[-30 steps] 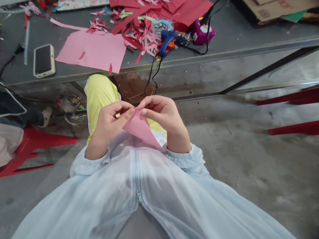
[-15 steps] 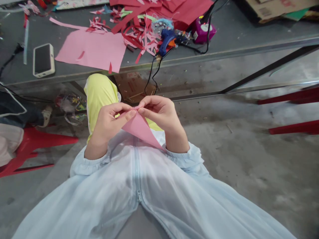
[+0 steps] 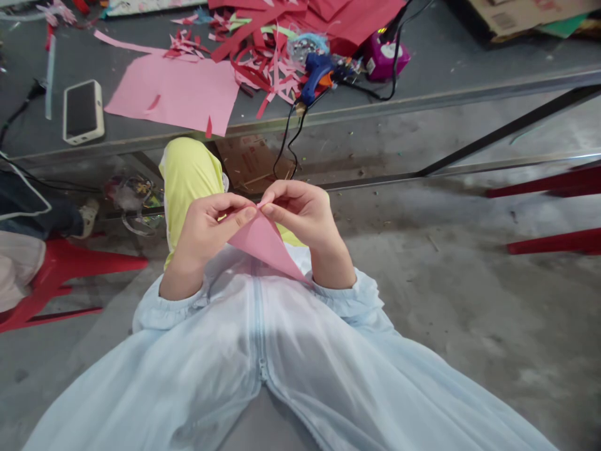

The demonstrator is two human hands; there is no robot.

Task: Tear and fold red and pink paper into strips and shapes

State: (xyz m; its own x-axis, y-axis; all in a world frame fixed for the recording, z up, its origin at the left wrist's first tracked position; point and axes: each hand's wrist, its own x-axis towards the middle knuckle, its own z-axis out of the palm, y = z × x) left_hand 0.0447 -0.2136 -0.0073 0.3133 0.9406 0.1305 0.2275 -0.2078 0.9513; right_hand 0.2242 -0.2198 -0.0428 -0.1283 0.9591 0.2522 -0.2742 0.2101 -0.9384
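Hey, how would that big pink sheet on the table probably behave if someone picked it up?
The pink sheet looks thin and flat, so it's probably light and likely to bend. The small red scraps lying on it might slide off if it tilts.

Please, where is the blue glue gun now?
High in the head view, the glue gun lies at the near edge of the table, just right of centre, between the pink scraps and the purple box.
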